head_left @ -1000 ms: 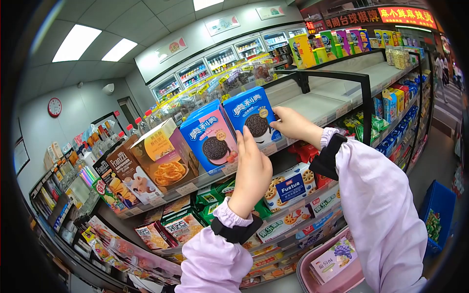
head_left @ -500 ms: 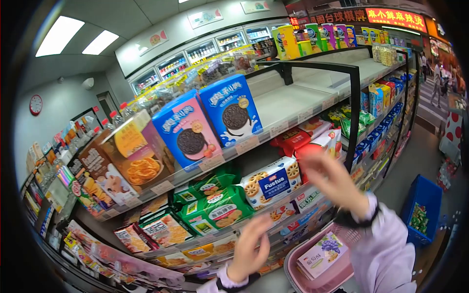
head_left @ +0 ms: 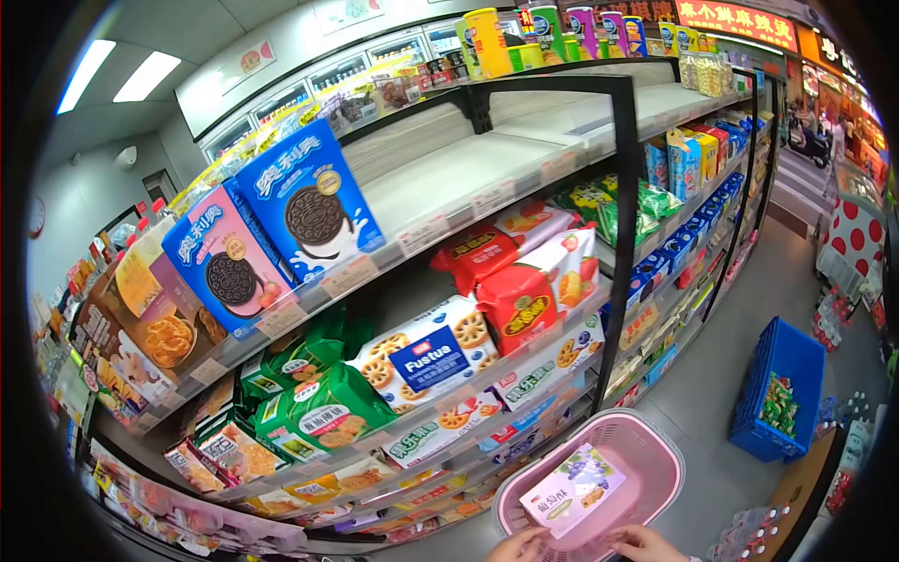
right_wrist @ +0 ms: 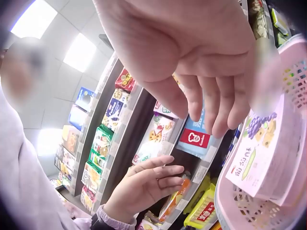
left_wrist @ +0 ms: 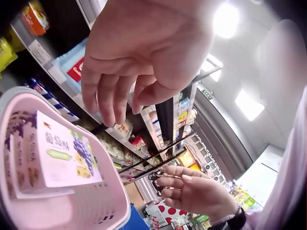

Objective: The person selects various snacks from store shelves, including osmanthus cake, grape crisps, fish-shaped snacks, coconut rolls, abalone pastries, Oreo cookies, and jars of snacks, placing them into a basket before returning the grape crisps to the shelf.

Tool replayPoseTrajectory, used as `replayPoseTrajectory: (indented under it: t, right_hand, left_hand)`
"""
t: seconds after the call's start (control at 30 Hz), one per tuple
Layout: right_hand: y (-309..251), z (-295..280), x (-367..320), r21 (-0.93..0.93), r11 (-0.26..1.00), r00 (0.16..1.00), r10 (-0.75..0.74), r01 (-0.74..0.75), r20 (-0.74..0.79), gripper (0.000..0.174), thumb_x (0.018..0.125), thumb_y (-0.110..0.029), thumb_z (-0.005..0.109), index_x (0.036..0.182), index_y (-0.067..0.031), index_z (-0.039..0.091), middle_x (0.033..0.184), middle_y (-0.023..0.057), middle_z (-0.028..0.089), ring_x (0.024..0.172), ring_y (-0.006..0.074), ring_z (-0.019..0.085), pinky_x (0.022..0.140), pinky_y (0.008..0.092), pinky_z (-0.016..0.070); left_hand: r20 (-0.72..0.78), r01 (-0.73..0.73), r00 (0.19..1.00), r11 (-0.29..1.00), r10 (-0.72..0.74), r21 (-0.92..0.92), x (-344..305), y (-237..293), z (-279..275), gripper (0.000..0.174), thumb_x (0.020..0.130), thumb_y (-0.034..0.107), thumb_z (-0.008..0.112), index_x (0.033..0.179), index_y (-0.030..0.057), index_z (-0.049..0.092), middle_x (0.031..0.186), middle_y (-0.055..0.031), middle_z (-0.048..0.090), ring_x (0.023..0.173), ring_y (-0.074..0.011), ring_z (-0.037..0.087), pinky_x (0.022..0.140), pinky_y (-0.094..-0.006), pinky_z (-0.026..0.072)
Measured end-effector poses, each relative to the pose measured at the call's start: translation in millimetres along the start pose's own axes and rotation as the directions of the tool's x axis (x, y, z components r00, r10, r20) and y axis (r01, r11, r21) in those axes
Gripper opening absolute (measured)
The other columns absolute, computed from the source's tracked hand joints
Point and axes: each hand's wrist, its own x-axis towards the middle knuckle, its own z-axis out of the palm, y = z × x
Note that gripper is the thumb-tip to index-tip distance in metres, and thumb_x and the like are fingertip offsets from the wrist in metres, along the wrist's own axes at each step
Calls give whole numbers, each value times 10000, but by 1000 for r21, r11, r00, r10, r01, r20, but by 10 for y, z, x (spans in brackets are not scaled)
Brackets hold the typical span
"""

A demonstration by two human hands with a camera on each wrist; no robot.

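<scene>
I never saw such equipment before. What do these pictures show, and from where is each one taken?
There is no machine: a person works with two bare hands. The head picture comes from a camera worn on the head, looking forward and down. Each wrist picture comes from a camera on that wrist, watching the hand's work.

The upper shelf carries snack boxes, among them a blue cookie box. Below, a pink basket holds pale boxes with grapes printed on them. The left hand and right hand are near the basket, fingers relaxed; neither seems to hold anything.
</scene>
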Motion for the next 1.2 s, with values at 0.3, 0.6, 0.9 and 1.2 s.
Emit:
replayPoseTrajectory:
  t: [0.3,0.6,0.9,1.2]
  right_hand:
    - [-6,-1553,-767,161,987,1000,-27,28,-7,266,871,-49,537,1135,-16,516,986,62,584,897,133,557,770,251,455]
    - [82,-3159,-1670,82,988,952,-103,131,-289,242,864,-58,554,1098,-4,527,967,66,599,886,135,563,761,247,457]
    - [8,-3753,-1152,127,962,953,-209,241,-220,262,864,-74,560,1116,-16,522,992,56,595,910,130,555,779,255,454]
    - [-770,-4500,-99,-62,972,970,-233,229,-64,305,871,-82,541,1167,-25,495,1032,79,598,944,145,557,812,277,447]
  left_hand:
    - [91,-49,995,997,44,56,298,741,1736,255,884,129,489,1101,14,560,1024,-144,593,941,-242,576,807,-315,455]
    - [435,-376,855,915,284,143,906,1568,3080,294,873,162,508,1125,14,541,942,-156,587,865,-247,571,770,-330,457]
    - [288,-84,957,983,35,160,1425,1530,3016,324,905,187,496,1189,32,498,1025,-107,592,937,-174,554,798,-302,450]
    - [-12,-276,961,961,276,26,2659,1110,2928,267,879,109,537,1126,9,538,1005,-92,606,909,-167,572,767,-285,465]
